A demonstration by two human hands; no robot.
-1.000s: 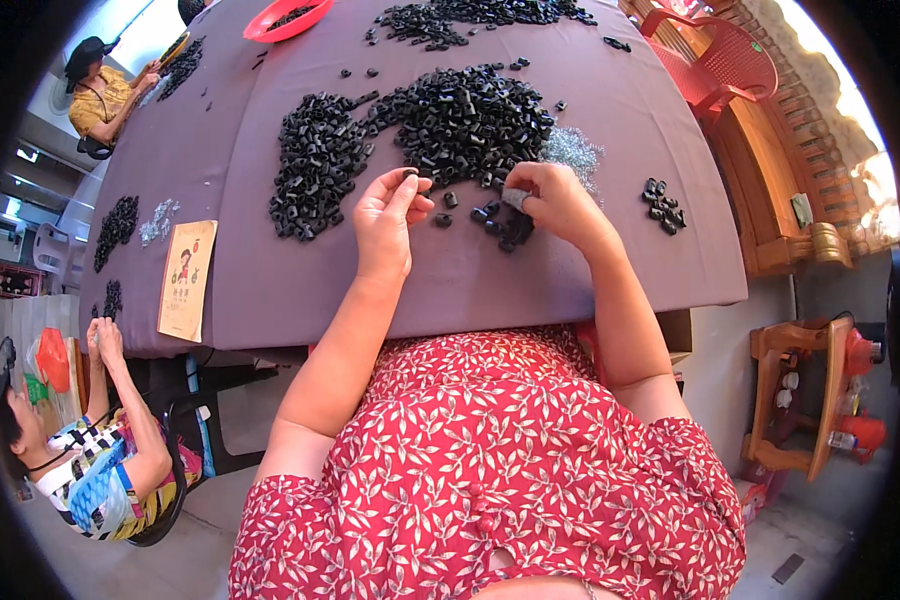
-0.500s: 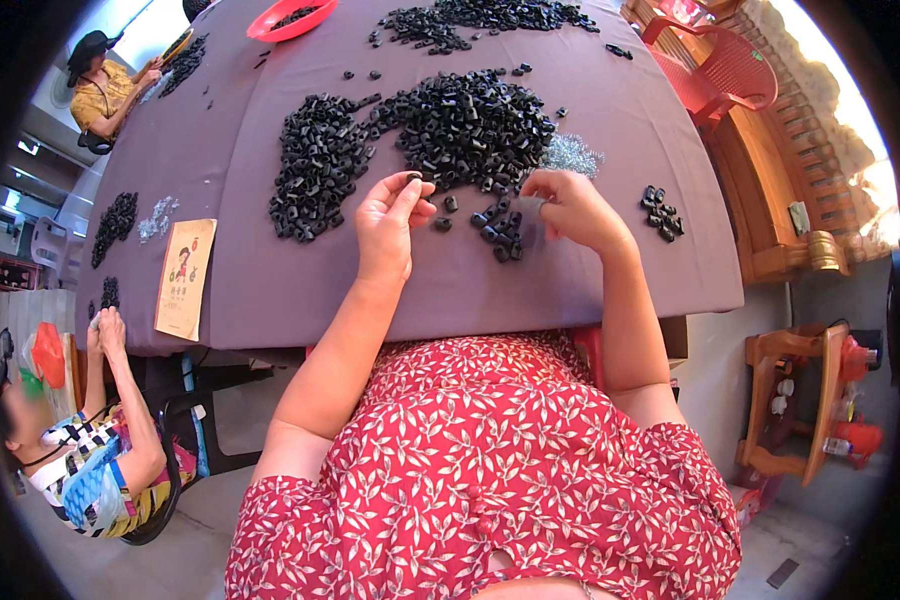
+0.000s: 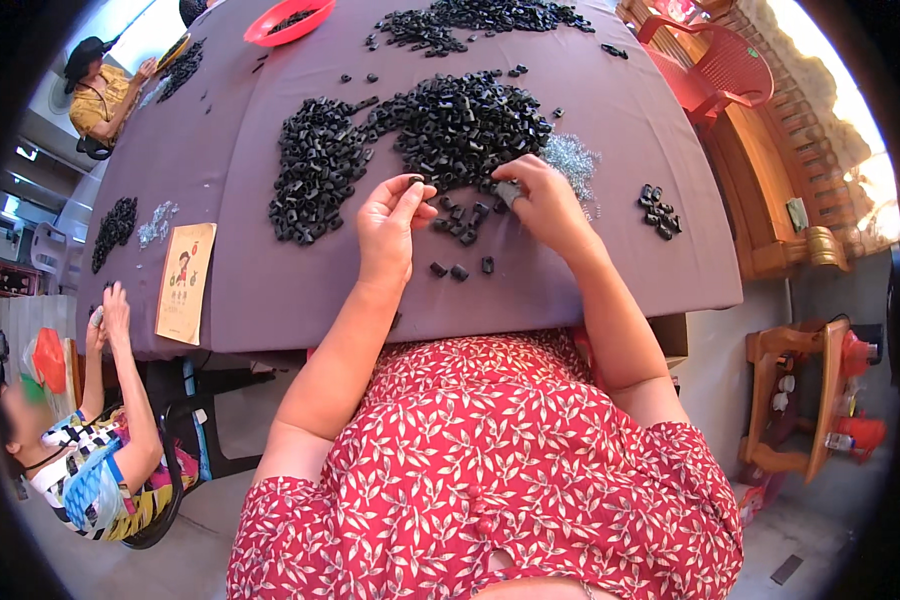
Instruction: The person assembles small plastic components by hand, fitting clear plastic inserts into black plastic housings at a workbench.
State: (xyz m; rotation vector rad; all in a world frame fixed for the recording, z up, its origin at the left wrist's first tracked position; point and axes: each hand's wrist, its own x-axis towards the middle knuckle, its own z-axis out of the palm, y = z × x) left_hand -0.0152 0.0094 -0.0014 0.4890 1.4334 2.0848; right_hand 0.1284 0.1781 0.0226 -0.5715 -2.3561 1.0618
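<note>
My left hand (image 3: 390, 222) is closed, pinching a small black plastic part (image 3: 416, 180) between thumb and fingertips above the cloth. At the near edge of a large heap of black plastic parts (image 3: 467, 125), my right hand (image 3: 548, 205) has its fingers bent together, with a grey cover (image 3: 510, 192) on one digit. Whatever its fingertips hold is hidden. A few loose black parts (image 3: 459, 272) lie on the cloth between my forearms. Beside the heap, to the right, is a pile of small clear or silvery pieces (image 3: 572, 162).
A second black heap (image 3: 315, 165) lies to the left, with a booklet (image 3: 185, 283) beyond it. A small black group (image 3: 660, 213) sits at right. A red bowl (image 3: 292, 22) stands farther back on the tablecloth (image 3: 350, 300). Two people (image 3: 100, 430) work along the left side.
My right hand has shifted left and slightly away, to the heap's near edge. Several black parts have moved, some of them nearer to me. The left hand has barely moved.
</note>
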